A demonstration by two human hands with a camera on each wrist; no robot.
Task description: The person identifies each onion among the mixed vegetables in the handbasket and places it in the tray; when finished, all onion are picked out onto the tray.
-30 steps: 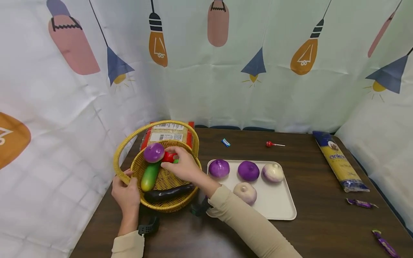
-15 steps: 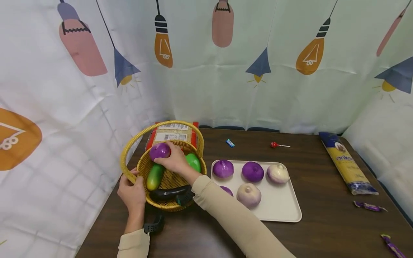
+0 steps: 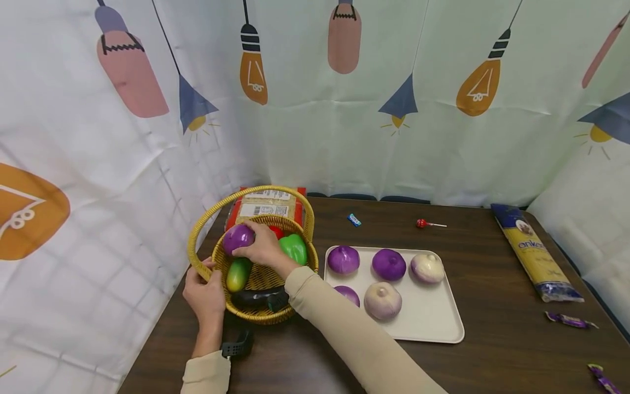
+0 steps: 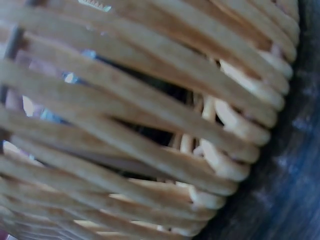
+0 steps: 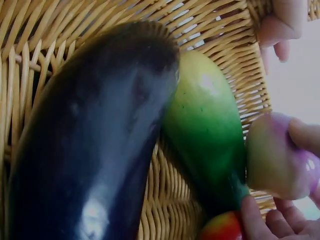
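In the head view, a yellow wicker basket with an arched handle stands at left. My left hand grips its left rim by the handle's base. Over the basket's back left, my right hand holds a purple onion between thumb and fingers. Below the onion lies a green-and-yellow cucumber. A dark eggplant rests along the front, partly behind the wrist camera. A green bell pepper and a partly hidden red item sit at right. Only blurred wicker weave fills most of the left wrist view.
Right of the basket, a white tray bears several purple and white onions. Behind the basket leans a red-edged packet. A wrapped candy, a lollipop, a yellow-blue pasta packet and purple-wrapped sweets lie further off.
My right hand has gone from the red item to the purple onion, taken hold of it and shifted it slightly. The green pepper has come into view. My left hand keeps its grip on the rim.
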